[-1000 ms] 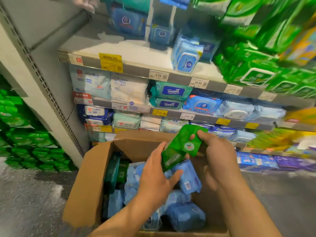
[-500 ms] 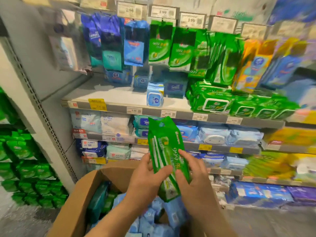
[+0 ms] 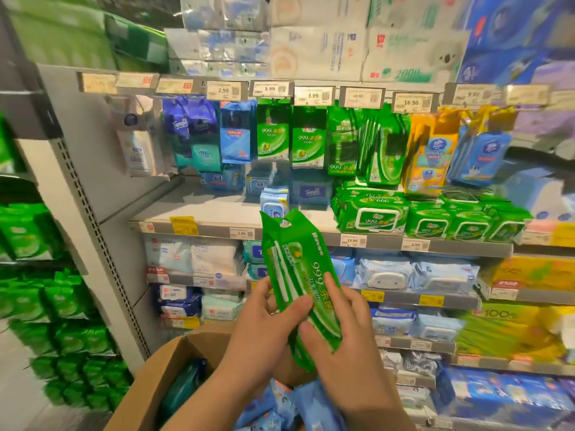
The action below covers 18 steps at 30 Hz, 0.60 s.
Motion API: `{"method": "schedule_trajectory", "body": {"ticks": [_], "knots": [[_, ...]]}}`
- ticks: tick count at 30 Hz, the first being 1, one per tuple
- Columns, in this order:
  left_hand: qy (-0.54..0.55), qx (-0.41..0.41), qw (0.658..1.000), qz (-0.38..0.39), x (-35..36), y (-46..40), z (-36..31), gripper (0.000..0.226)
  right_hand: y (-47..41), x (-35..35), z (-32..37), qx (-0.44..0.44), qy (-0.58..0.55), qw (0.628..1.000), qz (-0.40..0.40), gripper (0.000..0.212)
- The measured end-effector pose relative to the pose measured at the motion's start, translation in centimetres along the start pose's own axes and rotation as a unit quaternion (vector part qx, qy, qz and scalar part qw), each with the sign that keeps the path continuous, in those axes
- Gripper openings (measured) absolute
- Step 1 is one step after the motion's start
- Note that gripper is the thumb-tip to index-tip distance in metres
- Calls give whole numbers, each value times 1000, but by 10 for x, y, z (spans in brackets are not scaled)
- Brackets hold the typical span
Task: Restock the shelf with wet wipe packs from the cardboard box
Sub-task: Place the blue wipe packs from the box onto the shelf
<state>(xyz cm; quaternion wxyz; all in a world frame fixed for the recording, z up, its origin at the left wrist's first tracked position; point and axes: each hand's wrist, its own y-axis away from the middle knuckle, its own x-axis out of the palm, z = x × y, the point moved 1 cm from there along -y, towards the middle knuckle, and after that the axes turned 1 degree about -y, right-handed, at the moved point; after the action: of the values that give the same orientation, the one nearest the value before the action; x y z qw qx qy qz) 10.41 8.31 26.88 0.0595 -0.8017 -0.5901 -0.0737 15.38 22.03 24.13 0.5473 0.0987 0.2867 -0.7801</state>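
I hold a long green wet wipe pack upright in front of me, its hang hole at the top. My left hand grips its lower left side, with the thumb across the front. My right hand grips the lower right side from the front. Below my hands sits the open cardboard box, with blue packs and a teal pack inside. Matching green packs hang from pegs on the shelf unit, above a grey shelf.
Price tags run along the top rail. Green lidded packs fill the shelf's right side; a few blue packs stand at its back. Lower shelves hold blue and white packs. A side rack of green packs stands at left.
Both hands have lifted the green pack out of the box and turned it upright. My view has tilted up from the box toward the upper pegs.
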Motion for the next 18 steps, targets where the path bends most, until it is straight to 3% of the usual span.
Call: {"method": "schedule_trajectory", "body": {"ticks": [4,10,18], "knots": [[9,23,999,19,1,2,-13,28,-9,4,11,-13,-22,1000,-14,99],[-4,45,999,11,-12,-12,-19,22,-29,11,22,-17,-102,994,-35,83],[15,36,999,24,-26,-43,-4,28,-45,29,16,26,-118,990,-70,91]]}}
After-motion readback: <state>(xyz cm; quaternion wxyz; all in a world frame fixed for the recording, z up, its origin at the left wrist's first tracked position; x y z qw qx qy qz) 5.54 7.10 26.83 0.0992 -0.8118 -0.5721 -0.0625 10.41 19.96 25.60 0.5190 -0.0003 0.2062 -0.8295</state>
